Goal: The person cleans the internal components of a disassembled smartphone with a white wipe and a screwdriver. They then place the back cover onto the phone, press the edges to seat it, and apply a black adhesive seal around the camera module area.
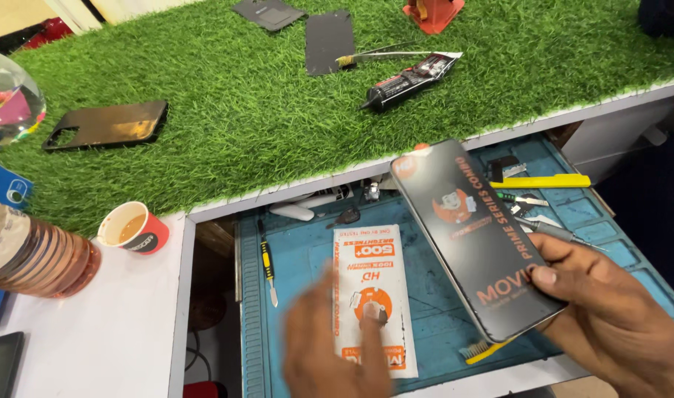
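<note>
ok, right hand [610, 317] grips a dark phone screen panel [476, 237] at frame centre-right, protective film on. left hand [329, 346], blurred, one finger pressing the white sachet [372, 295] on the blue work mat [440, 295], lower centre. sachet looks unopened.

Right hand [610, 309] gripping, left hand [337, 346] blurred

Green turf [263, 110], blue mat [440, 287], black screen panel [473, 236], yellow tool [540, 181]
</note>
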Demonstrator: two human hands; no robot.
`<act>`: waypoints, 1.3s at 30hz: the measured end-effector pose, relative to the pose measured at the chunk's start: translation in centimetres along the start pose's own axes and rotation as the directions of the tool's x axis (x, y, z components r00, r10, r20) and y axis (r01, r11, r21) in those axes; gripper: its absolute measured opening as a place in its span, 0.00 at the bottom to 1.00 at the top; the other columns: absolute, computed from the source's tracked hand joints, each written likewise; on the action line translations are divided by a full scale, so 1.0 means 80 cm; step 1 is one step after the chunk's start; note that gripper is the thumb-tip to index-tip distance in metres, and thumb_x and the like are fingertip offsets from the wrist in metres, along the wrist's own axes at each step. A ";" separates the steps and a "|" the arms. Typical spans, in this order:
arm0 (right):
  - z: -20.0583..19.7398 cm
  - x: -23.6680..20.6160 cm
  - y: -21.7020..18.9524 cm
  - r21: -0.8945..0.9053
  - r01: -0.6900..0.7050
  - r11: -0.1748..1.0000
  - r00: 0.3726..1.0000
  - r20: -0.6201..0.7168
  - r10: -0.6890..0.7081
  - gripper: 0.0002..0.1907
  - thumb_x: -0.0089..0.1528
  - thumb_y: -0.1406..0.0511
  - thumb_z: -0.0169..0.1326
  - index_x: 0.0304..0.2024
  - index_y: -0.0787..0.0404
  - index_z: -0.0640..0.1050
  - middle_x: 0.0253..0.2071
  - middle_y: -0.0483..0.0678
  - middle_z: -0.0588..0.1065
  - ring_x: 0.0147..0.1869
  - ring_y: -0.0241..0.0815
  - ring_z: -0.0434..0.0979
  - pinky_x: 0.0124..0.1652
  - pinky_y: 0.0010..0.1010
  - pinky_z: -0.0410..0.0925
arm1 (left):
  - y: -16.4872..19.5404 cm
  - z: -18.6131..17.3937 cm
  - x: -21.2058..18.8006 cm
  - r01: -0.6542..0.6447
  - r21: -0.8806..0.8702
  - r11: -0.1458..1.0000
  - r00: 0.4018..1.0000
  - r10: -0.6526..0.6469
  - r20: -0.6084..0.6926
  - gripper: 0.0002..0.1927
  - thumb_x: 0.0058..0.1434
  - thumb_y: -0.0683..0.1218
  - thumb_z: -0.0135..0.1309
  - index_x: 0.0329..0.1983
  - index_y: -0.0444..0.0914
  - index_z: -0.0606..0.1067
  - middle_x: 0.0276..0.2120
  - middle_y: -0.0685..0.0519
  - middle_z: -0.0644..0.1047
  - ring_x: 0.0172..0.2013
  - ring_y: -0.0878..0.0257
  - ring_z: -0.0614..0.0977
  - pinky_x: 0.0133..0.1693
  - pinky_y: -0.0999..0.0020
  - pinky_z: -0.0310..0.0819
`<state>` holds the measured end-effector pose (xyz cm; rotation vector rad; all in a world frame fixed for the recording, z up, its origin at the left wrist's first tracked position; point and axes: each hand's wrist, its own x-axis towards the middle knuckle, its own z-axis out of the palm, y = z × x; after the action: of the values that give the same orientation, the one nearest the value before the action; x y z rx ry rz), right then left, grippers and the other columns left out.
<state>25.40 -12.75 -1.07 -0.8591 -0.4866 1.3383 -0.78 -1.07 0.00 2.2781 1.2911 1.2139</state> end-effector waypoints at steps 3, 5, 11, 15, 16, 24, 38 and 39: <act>0.014 -0.004 0.012 -0.028 -0.005 1.000 1.000 0.007 0.005 0.30 0.68 0.70 0.50 0.71 0.75 0.60 0.58 0.68 0.76 0.61 0.53 0.78 0.58 0.52 0.69 | 0.050 0.022 -0.024 0.410 -0.628 0.662 0.892 -0.147 0.428 0.34 0.53 0.49 0.68 0.63 0.33 0.74 0.41 0.47 0.84 0.28 0.67 0.85 0.29 0.72 0.79; 0.020 -0.004 0.021 -0.003 0.035 0.999 0.997 0.075 -0.035 0.32 0.67 0.71 0.52 0.71 0.74 0.58 0.58 0.65 0.75 0.63 0.54 0.77 0.60 0.53 0.68 | 0.064 0.028 -0.031 0.384 -0.696 0.607 0.909 -0.115 0.400 0.32 0.56 0.49 0.67 0.62 0.31 0.75 0.37 0.47 0.84 0.28 0.69 0.85 0.29 0.75 0.79; 0.013 -0.012 0.029 -0.036 0.007 0.999 0.995 0.099 -0.004 0.37 0.67 0.72 0.51 0.75 0.67 0.51 0.59 0.63 0.75 0.63 0.53 0.77 0.58 0.54 0.68 | 0.070 0.023 -0.027 0.445 -0.681 0.582 0.877 -0.128 0.463 0.22 0.60 0.47 0.60 0.55 0.32 0.79 0.32 0.49 0.82 0.31 0.69 0.86 0.32 0.75 0.82; 0.005 -0.012 0.032 -0.004 -0.001 1.000 0.996 0.094 0.001 0.35 0.68 0.73 0.49 0.75 0.64 0.53 0.56 0.64 0.75 0.59 0.54 0.77 0.57 0.56 0.68 | 0.069 0.018 -0.024 0.391 -0.669 0.632 0.893 -0.085 0.442 0.22 0.61 0.47 0.62 0.57 0.32 0.80 0.29 0.48 0.81 0.31 0.67 0.87 0.34 0.73 0.83; 0.004 -0.012 0.031 -0.017 0.009 1.000 0.996 0.089 -0.007 0.33 0.68 0.72 0.49 0.74 0.66 0.56 0.56 0.63 0.75 0.59 0.54 0.77 0.56 0.56 0.69 | 0.068 0.018 -0.025 0.371 -0.677 0.636 0.901 -0.070 0.428 0.22 0.62 0.47 0.62 0.57 0.32 0.80 0.30 0.48 0.82 0.31 0.67 0.87 0.35 0.72 0.84; -0.003 -0.003 0.022 0.137 0.190 0.972 0.980 -0.085 -0.180 0.20 0.73 0.66 0.44 0.65 0.69 0.70 0.52 0.59 0.75 0.61 0.53 0.75 0.60 0.54 0.64 | 0.056 0.012 -0.032 0.190 -0.647 0.739 0.944 0.043 0.326 0.19 0.60 0.45 0.64 0.53 0.34 0.82 0.31 0.47 0.81 0.32 0.61 0.86 0.36 0.69 0.82; 0.006 -0.002 0.042 0.278 0.240 0.930 0.965 -0.170 -0.199 0.17 0.74 0.63 0.42 0.53 0.71 0.75 0.49 0.62 0.76 0.58 0.59 0.73 0.59 0.61 0.62 | 0.059 0.010 -0.035 0.125 -0.757 0.642 0.986 0.006 0.168 0.11 0.58 0.40 0.61 0.44 0.31 0.82 0.30 0.46 0.80 0.32 0.60 0.87 0.37 0.69 0.85; 0.007 -0.003 0.042 0.286 0.246 0.926 0.967 -0.143 -0.212 0.16 0.74 0.64 0.41 0.53 0.71 0.74 0.49 0.62 0.76 0.58 0.60 0.73 0.59 0.61 0.62 | 0.058 0.010 -0.034 0.100 -0.740 0.665 0.989 0.012 0.145 0.11 0.57 0.39 0.61 0.43 0.31 0.82 0.29 0.46 0.80 0.31 0.61 0.87 0.36 0.70 0.85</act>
<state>22.82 -12.82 -3.25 -0.5977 -0.2762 1.1070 1.85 -5.77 0.65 1.6568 0.5950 1.2317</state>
